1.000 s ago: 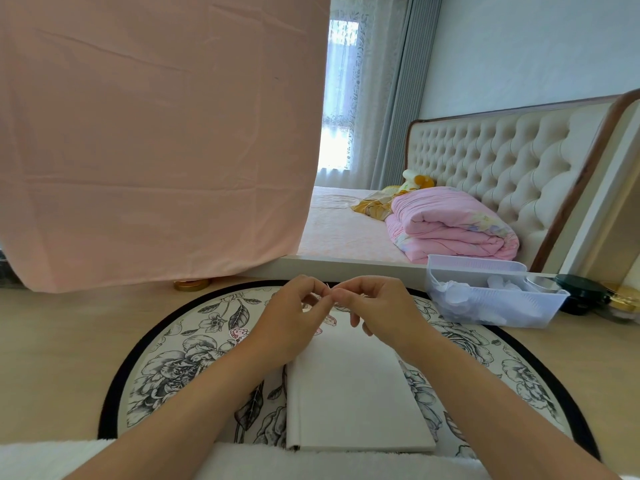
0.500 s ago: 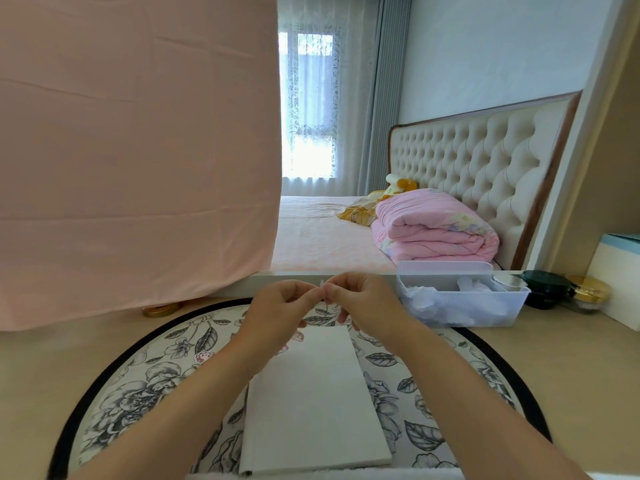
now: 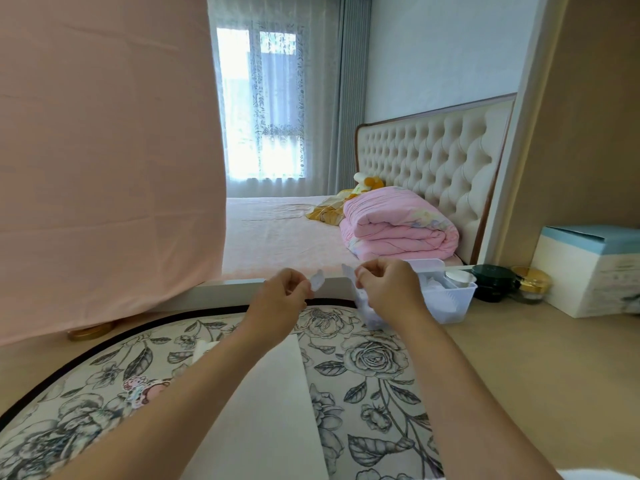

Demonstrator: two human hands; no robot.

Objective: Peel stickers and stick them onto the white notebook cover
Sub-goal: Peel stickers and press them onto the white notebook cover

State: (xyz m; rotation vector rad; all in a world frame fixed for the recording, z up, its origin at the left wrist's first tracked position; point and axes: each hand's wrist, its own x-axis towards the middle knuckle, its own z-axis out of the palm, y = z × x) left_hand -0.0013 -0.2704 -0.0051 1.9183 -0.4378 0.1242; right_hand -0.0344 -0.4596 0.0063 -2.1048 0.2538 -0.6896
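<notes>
Pinches over the white notebook [image 3: 273,410]

We see the left hand [image 3: 282,294] pinching a pale scrap [image 3: 317,281], and the right hand [image 3: 386,289] pinching a pale strip [image 3: 347,271] likewise; the two pieces are held near each other, not touching. Which is the sticker we cannot tell. The white notebook lies flat on the floral mat [image 3: 363,375] beneath both forearms.

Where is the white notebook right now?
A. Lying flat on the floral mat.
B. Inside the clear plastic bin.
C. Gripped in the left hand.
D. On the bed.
A: the white notebook lies flat on the floral mat, partly under the left forearm, while the left hand and right hand each pinch only a small pale piece.
</notes>
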